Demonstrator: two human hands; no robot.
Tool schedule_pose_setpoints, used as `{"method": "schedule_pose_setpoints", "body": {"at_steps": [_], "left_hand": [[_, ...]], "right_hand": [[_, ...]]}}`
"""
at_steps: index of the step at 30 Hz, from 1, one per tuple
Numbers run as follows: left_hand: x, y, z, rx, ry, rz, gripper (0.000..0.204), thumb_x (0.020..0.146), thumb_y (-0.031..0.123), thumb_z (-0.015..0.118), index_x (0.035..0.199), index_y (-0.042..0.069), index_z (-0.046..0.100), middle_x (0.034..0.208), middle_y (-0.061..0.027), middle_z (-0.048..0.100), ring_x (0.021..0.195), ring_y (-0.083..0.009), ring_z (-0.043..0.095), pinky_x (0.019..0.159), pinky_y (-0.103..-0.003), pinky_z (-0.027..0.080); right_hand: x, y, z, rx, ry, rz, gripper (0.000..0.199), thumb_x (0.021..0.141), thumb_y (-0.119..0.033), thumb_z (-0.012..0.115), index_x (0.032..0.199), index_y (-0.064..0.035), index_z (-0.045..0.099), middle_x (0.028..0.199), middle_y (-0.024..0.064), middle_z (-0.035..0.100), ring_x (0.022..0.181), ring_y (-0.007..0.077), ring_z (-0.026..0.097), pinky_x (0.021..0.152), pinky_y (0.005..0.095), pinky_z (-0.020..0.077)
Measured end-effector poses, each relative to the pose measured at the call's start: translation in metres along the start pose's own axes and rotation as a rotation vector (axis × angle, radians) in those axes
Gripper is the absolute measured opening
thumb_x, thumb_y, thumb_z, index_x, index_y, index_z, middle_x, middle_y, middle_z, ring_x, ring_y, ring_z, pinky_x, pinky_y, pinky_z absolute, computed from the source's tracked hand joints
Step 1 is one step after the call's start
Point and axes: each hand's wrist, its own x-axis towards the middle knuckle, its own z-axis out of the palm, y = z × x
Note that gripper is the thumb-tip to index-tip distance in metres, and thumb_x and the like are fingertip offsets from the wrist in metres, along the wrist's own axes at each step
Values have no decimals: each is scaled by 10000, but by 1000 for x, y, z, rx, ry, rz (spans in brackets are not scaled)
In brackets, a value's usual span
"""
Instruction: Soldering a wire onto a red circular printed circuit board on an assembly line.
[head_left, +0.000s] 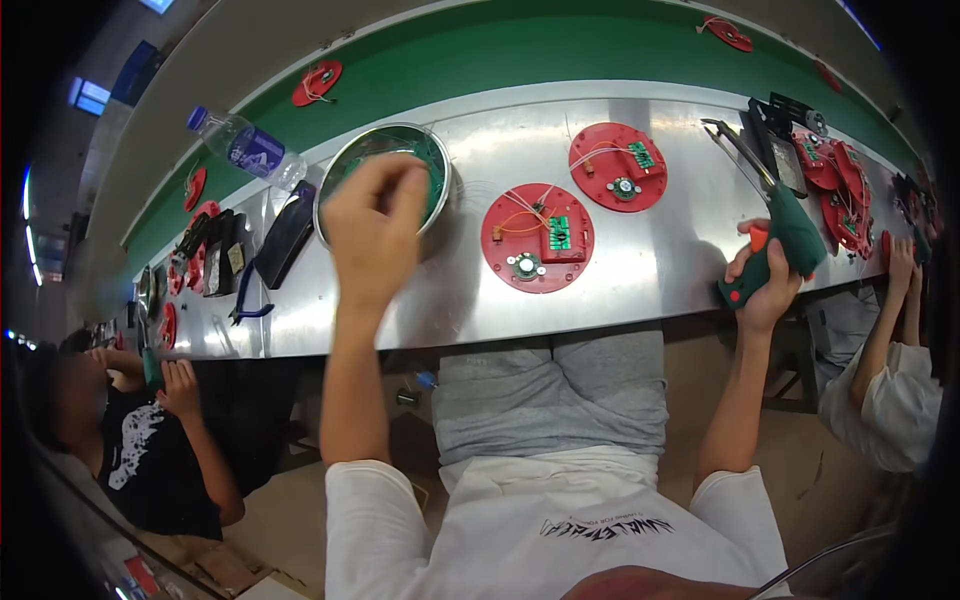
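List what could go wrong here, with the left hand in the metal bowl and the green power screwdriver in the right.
The left hand covers the metal bowl, so small parts may be picked blind and dropped. The right hand holds the green screwdriver at the bench edge, where it might slip off. The red disc has loose wires that could snag.

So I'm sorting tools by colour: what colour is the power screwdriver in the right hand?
Green screwdriver with an orange trigger, seen in the head view.
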Motion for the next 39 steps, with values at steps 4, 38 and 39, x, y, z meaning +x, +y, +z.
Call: {"method": "schedule_pose_setpoints", "body": {"at_steps": [4,38,39], "left_hand": [[-29,17,41,79,-162,130,65,851,32,668,896,-15,663,784,-117,625,651,-211,597,582,-314,457],[-68,-8,84,216,-164,337,91,835,-14,656,918,-9,618,838,-150,629,770,-341,599,680,-431,476],[-69,-9,81,217,-165,322,94,833,-17,657,919,-9,619,835,-150,628,769,-341,599,679,-433,476]], "right_hand": [[-33,-11,0,-69,-57,-1,452,957,-253,545,1255,86,513,1010,222,616,502,154,562,425,265,443],[-82,-27,29,-417,-335,158,204,745,4,735,940,49,693,805,120,687,703,194,667,640,302,519],[-73,-34,39,-573,-475,150,215,746,-16,756,943,43,690,804,116,683,712,194,664,650,303,516]]}}
